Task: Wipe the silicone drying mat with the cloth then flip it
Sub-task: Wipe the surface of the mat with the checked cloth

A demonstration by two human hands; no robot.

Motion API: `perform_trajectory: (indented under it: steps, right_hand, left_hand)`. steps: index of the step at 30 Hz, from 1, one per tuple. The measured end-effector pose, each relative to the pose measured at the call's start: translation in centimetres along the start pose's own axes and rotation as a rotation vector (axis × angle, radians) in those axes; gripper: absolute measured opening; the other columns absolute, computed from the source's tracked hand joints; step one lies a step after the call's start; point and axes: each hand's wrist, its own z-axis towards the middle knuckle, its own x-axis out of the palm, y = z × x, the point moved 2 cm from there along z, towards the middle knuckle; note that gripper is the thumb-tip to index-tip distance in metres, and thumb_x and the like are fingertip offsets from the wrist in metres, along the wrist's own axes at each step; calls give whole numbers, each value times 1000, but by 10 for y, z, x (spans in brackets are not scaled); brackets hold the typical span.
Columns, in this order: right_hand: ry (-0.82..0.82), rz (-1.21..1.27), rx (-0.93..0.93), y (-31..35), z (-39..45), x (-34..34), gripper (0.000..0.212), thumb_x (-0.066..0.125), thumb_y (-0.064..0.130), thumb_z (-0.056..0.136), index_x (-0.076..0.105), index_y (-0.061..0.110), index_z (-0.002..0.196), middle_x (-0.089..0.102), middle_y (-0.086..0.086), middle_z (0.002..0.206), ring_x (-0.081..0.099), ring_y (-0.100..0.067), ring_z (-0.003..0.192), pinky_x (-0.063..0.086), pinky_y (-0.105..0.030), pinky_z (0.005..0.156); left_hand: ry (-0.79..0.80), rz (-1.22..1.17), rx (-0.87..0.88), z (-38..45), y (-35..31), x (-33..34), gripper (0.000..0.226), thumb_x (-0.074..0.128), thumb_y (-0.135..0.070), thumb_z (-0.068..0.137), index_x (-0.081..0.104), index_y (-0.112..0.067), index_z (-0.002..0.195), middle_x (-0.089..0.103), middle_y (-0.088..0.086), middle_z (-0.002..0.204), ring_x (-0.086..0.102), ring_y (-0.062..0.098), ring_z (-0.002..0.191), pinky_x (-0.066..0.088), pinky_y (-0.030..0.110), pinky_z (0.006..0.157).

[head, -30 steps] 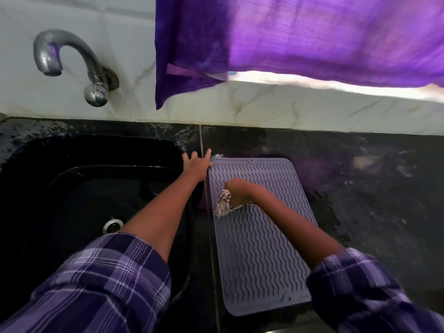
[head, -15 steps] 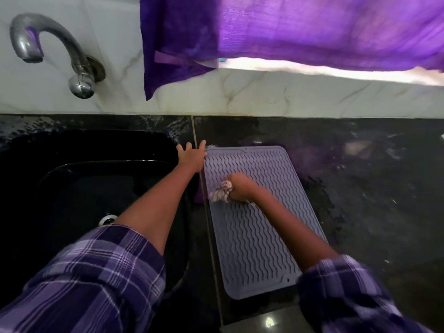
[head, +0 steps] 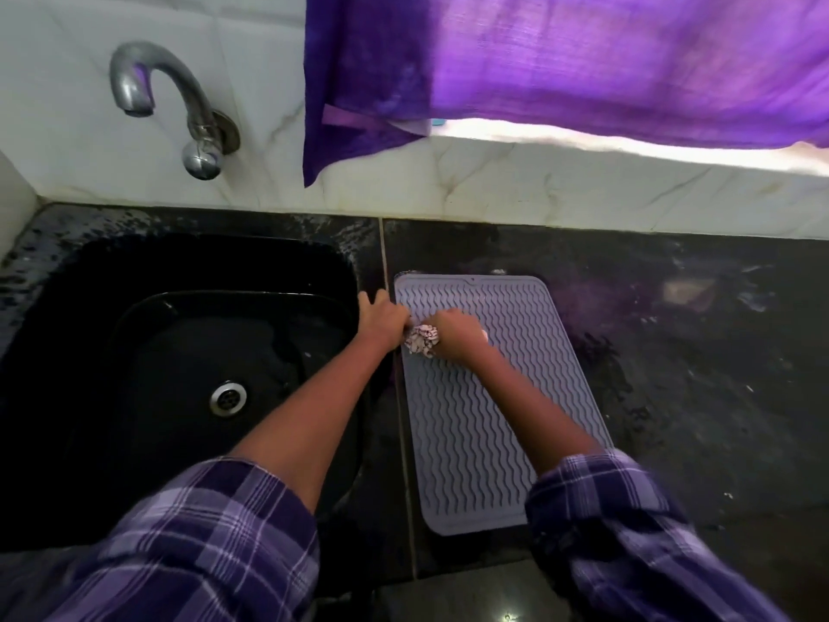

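A grey silicone drying mat (head: pixel 484 406) with wavy ridges lies flat on the black counter, just right of the sink. My right hand (head: pixel 457 330) is shut on a bunched patterned cloth (head: pixel 421 341) and presses it onto the mat's upper left part. My left hand (head: pixel 383 317) rests on the mat's left edge near its far corner, fingers spread over the edge and touching the cloth. Both forearms cross the view from plaid sleeves at the bottom.
A black sink (head: pixel 188 374) with a metal drain (head: pixel 228 398) lies to the left, under a curved metal tap (head: pixel 179 110). A purple curtain (head: pixel 560 65) hangs over the tiled back wall. The wet black counter (head: pixel 695 352) stretches to the right.
My right hand has slid the cloth up and left along the mat until it meets my left hand. My left hand stays on the mat's left edge. The camera has shifted.
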Motion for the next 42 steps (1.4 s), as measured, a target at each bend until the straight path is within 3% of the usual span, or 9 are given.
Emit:
perform_trajectory:
  steps: [6,11,16,20,25,31,34,37,42]
  right_hand:
    - [202,25,-102,-5,-44,10,20,62,25,87,68,11,99,72,-10,100,67,-26,95,53,-35,86]
    - [378,-46,-108,1,-73,13,23,61,14,85,66,4,105,69,-15,107,64,-29,100,51,-35,87]
    - [55,21,-35,9,-58,-7,20,58,25,89,65,8,97,70,-10,100,64,-25,84,47,-32,72]
    - [-10,-39,-50,10,-74,21,24,54,25,92,63,8,106,69,-11,107,65,-29,99,50,-38,84]
    - [200,56,-133,5,-110,27,33,61,36,87,68,8,103,71,-12,105,67,-30,97,52,-34,83]
    - [425,-93,-186,14,-149,32,24,62,12,84,64,2,106,66,-13,102,61,-27,96,49,-33,82]
    - [256,-4,-146,17,-133,17,24,60,18,87,64,1,102,57,-9,88,56,-24,84,44,-32,71]
    - [48,2,-79,21,-131,17,26,54,30,92,65,7,99,68,-8,95,65,-27,87,48,-31,72]
    - [74,31,-161,13,-163,48,33,56,36,90,65,9,107,70,-10,107,66,-29,99,53,-37,87]
  left_hand:
    - [13,-11,-50,-6,-6,1,20,59,-28,91,67,-25,109,61,0,122,33,26,128,23,49,108]
    - [-21,43,-11,-24,-12,7,28,53,-26,95,58,-24,122,51,-2,134,27,27,136,22,50,109]
    - [-79,42,1,-49,-26,14,25,51,-26,94,69,-26,111,62,0,120,36,22,129,22,46,109]
    - [16,32,-17,-57,-27,25,27,49,-28,97,65,-27,118,61,1,123,38,23,129,16,53,113]
    - [70,121,-12,-54,-32,19,24,50,-24,96,65,-24,115,62,1,123,39,23,129,14,55,114]
    - [82,195,7,-70,-38,16,32,49,-26,97,55,-21,128,53,3,137,30,25,138,10,59,114]
    - [31,130,-3,-84,-45,24,32,53,-25,94,59,-21,125,56,2,133,30,24,137,14,57,113]
    - [2,68,-35,-105,-49,26,26,56,-24,92,67,-24,115,64,1,122,36,21,132,16,53,113]
    - [105,75,-60,-119,-57,37,31,55,-34,93,61,-21,121,59,2,128,35,24,134,12,59,114]
